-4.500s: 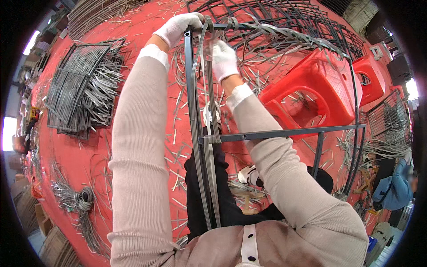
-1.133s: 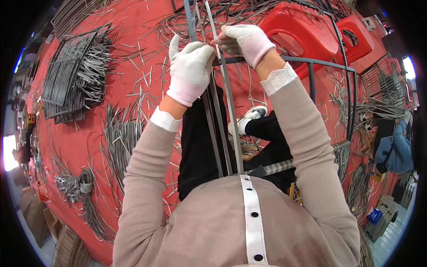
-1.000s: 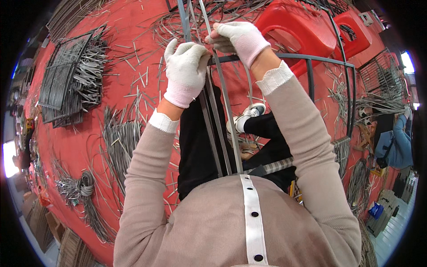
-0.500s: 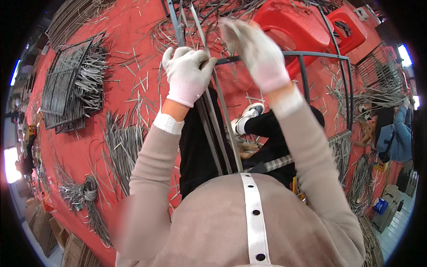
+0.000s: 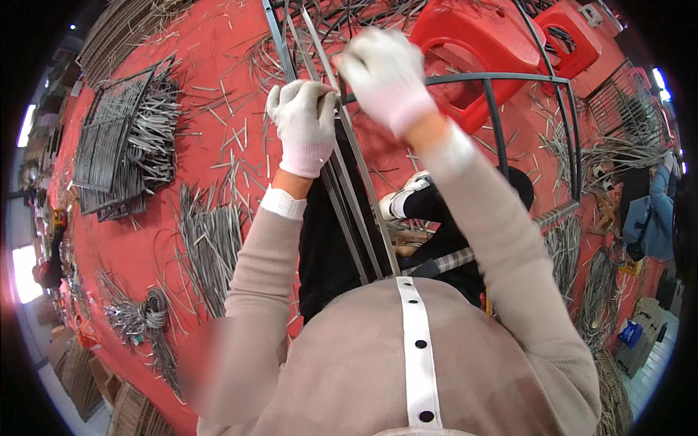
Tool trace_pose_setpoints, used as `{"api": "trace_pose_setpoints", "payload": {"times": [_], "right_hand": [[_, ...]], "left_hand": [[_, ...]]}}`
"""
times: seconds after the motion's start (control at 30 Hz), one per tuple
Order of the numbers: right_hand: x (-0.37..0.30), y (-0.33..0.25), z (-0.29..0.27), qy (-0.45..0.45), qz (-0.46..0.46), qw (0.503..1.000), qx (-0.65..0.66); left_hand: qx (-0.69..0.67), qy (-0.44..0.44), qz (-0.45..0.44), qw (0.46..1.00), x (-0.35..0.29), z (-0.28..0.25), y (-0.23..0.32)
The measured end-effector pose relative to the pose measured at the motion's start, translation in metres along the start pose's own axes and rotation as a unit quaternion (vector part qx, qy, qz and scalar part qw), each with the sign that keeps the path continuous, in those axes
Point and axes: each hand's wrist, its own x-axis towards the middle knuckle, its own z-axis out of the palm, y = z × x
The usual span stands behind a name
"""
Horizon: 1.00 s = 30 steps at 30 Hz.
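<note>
Over the red floor [image 5: 218, 65], the gloved left hand [image 5: 305, 127] stays clamped on the upright bar of the dark metal frame [image 5: 502, 76], its fingers wrapped around the bar and the grey rattan strips [image 5: 356, 211] that run down toward the lap. Half a second ago the right hand [image 5: 385, 76] was beside it at the crossbar; now it has swung upward, blurred, so I cannot tell whether its fingers hold a strip. To me it looks like a strip being pulled taut, with the red plastic stool [image 5: 480, 43] behind.

gloves: white, left hand [image 5: 305, 127], right hand [image 5: 385, 73] | frame [image 5: 502, 123]: dark grey | strips [image 5: 356, 196]: grey | stools [image 5: 487, 51], 1 o'clock: red | floor [image 5: 218, 43]: red
</note>
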Motion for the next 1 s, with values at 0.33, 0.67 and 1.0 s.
{"api": "trace_pose_setpoints", "payload": {"times": [0.33, 0.67, 1.0], "right_hand": [[-0.071, -0.009, 0.019, -0.011, 0.22, 0.938, 0.266], [-0.065, -0.005, 0.017, -0.031, 0.119, 0.988, 0.094], [-0.038, 0.004, 0.008, 0.094, 0.066, 0.988, 0.099]], "left_hand": [[0.042, -0.015, 0.015, 0.999, 0.003, -0.003, 0.007], [-0.012, -0.072, -0.015, 0.997, -0.002, -0.005, 0.001], [0.075, -0.114, 0.012, 0.991, 0.011, -0.002, 0.007]]}}
